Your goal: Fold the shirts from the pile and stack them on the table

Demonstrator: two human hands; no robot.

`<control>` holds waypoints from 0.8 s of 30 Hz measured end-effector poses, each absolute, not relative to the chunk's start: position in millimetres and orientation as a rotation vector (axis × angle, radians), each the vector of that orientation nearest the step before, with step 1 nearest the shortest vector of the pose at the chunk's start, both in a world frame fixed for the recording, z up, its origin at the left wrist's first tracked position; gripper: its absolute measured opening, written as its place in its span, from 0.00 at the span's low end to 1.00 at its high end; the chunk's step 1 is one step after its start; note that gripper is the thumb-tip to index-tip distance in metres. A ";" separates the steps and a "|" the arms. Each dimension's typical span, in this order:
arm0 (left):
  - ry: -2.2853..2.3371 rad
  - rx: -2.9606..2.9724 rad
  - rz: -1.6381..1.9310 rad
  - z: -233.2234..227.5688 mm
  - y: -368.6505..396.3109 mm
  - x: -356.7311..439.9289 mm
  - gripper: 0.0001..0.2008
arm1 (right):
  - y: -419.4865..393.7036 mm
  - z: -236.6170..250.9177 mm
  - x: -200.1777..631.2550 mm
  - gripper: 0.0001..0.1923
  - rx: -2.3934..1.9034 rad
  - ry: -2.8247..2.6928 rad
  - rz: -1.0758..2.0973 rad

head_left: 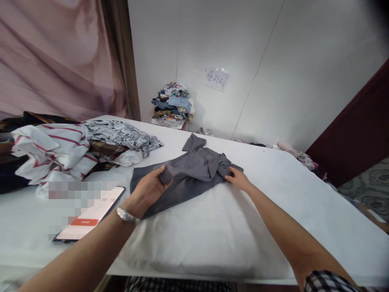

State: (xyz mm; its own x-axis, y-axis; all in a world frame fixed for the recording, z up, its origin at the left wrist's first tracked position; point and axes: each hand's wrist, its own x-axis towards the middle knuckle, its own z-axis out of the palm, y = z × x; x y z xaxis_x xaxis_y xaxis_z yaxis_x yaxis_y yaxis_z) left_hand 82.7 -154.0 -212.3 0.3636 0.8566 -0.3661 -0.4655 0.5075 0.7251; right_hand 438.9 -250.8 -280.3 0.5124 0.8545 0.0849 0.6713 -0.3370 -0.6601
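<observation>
A dark grey shirt [194,170] lies spread over the white tabletop, its collar end to the right and its hem to the left. One sleeve [192,142] sticks out at the far side. Between the thumb and fingers of my left hand [150,188] is the end of the nearer sleeve, drawn across the shirt's body. My right hand [238,178] pinches the cloth by the collar, with some fingertips hidden in the folds. A silver bracelet [126,215] circles my left wrist.
A white and red striped shirt [57,150] and a black-and-white printed garment [121,134] lie heaped at left. In front of them rests a tablet or phone [91,215] with a lit screen. Beyond the white table [304,190] stands a stack of folded clothes [173,103].
</observation>
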 end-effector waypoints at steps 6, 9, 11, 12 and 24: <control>0.868 0.386 1.153 -212.2 -129.2 48.3 0.09 | -247.6 -303.0 426.9 0.35 -2.230 -1.300 0.283; 1.062 0.500 1.158 -234.8 -126.9 29.4 0.15 | -245.4 -302.1 433.9 0.37 -2.191 -1.231 0.380; 1.144 0.669 1.183 -241.5 -127.4 22.2 0.29 | -241.1 -298.1 439.4 0.36 -2.192 -1.141 0.441; 1.171 0.754 1.194 -240.8 -127.7 20.6 0.33 | -237.4 -295.5 441.7 0.34 -2.210 -1.114 0.432; 0.851 0.718 1.234 -180.4 -116.7 25.7 0.14 | -185.4 -275.6 453.1 0.11 -2.312 -1.218 0.095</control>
